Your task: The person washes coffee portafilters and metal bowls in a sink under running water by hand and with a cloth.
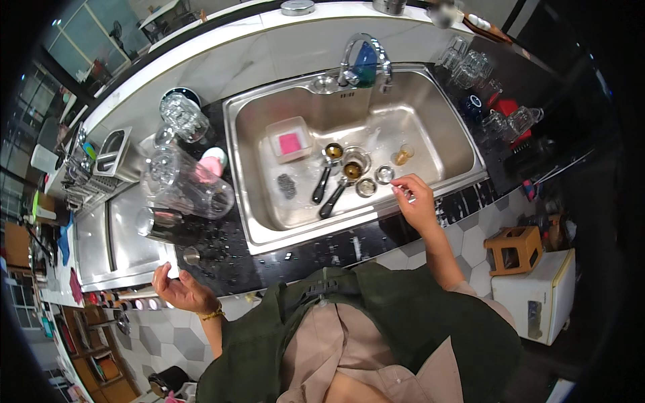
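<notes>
My right hand (pixel 415 201) is over the front rim of the stainless steel sink (pixel 242 191), its fingertips near a small round metal cup (pixel 384 175); whether they touch it I cannot tell. Beside that cup lie another small metal cup (pixel 366 187), two black-handled portafilters (pixel 332 201) and a small glass (pixel 404 154) with brown contents. Further left in the basin are a clear plastic tub (pixel 289 126) with a pink item and a steel scourer (pixel 286 186). My left hand (pixel 184 292) hangs at the counter's front edge, fingers apart and holding nothing visible, below a small metal cup (pixel 191 256).
Clear plastic jugs (pixel 214 194), a metal pitcher (pixel 158 224) and stacked glasses (pixel 184 116) crowd the counter left of the sink. A curved faucet (pixel 365 38) rises behind it. Glass mugs (pixel 521 121) stand at right. An orange stool (pixel 514 249) sits on a white cabinet.
</notes>
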A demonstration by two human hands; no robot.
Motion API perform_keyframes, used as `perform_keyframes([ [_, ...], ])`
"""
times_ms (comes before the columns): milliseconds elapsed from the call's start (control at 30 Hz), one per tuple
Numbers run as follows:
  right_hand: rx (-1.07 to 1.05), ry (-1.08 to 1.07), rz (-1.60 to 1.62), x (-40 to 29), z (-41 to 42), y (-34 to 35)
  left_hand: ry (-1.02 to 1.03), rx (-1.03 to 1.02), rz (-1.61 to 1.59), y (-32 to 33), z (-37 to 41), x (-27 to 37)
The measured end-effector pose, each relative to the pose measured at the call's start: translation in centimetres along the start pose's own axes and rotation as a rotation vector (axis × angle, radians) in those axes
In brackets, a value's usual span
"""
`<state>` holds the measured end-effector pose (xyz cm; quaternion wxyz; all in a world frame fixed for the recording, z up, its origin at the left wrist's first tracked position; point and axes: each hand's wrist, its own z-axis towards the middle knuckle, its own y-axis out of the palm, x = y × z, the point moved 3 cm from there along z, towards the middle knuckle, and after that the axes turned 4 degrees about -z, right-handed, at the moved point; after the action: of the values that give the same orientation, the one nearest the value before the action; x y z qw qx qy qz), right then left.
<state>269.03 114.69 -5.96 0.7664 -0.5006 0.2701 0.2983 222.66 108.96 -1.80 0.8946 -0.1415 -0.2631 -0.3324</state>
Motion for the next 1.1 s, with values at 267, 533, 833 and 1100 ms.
perform_keyframes([
  [267,-0.228,-0.235,-0.021,5.2,4.1,-5.8,-0.335,-0.973,-0.118,24.3,-7.4,6.1],
  [533,-0.452,-0.278,-0.053,7.5,9.0,-7.4,-0.076,-2.232,0.677,39.3,-24.5,-5.5],
  [833,-0.745,-0.392,0.017,7.4,13.3,0.5,-0.353,-1.814,0.285,38.7,-25.5,-7.5],
  [1100,-0.848,-0.586,0.052,7.1,19.7,15.2,-0.916,-1.9,0.148,37.8,-18.6,-2.1],
])
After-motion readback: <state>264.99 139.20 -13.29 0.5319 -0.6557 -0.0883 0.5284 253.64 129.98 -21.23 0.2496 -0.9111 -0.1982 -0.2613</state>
